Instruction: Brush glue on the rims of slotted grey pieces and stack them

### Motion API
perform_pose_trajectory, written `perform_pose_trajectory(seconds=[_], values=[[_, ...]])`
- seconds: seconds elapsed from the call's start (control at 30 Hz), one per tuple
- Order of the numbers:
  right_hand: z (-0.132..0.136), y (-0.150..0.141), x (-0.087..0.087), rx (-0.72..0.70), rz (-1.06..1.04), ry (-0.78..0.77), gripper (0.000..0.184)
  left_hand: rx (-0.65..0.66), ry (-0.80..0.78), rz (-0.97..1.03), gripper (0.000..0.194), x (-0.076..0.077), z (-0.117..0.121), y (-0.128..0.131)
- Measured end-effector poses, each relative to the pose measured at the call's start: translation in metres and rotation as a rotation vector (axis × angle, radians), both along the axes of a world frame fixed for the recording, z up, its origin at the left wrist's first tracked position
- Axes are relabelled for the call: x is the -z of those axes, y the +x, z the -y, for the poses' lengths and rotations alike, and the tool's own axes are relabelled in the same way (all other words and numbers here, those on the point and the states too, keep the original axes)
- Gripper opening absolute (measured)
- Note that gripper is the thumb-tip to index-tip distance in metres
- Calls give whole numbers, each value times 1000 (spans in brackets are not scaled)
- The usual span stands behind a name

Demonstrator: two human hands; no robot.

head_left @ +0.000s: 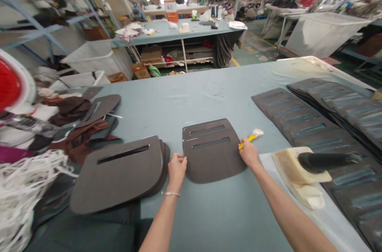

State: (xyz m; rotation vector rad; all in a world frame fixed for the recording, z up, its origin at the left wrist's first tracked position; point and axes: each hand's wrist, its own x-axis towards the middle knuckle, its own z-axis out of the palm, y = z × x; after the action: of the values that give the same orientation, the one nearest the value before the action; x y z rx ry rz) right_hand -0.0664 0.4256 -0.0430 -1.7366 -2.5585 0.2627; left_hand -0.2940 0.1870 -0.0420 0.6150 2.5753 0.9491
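A dark grey-brown panel with rounded lower corners and two slots lies flat on the blue-grey table, between my hands. White marks show along its top left edge. My left hand is closed, with thumb and fingers pinching the panel's left edge. In my right hand is a brush with a yellow handle and whitish bristles, pointing away to the right. That hand also rests against the panel's right edge. Left of my left hand sits a stack of similar panels, the top one with a single slot.
Overlapping slotted panels cover the table's right side. Nearer lies a cream-coloured block-shaped container with a black cylinder on it, on a white sheet. Fabric scraps and white cords crowd the left. Another table stands beyond.
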Motion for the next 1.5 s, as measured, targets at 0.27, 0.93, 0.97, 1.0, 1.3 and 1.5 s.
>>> perform_pose_trajectory(seconds=[0.27, 0.93, 0.97, 1.0, 1.3, 1.5], values=[[3, -1, -1, -19, 29, 8, 15, -4, -82, -35, 19, -6, -2, 3], [2, -2, -11, -33, 26, -74, 14, 162, -234, -115, 20, -11, -6, 7], [2, -2, -12, -36, 33, -75, 14, 156, -241, -139, 20, -10, -6, 7], [2, -3, -12, -39, 41, -75, 14, 147, -244, -171, 20, -9, -6, 8], [4, 3, -13, -22, 16, 18, 16, 119, -94, -301, 18, 3, -1, 7], [3, 5, -12, 6, -36, 22, 19, 100, -64, -254, 20, 5, -5, 6]])
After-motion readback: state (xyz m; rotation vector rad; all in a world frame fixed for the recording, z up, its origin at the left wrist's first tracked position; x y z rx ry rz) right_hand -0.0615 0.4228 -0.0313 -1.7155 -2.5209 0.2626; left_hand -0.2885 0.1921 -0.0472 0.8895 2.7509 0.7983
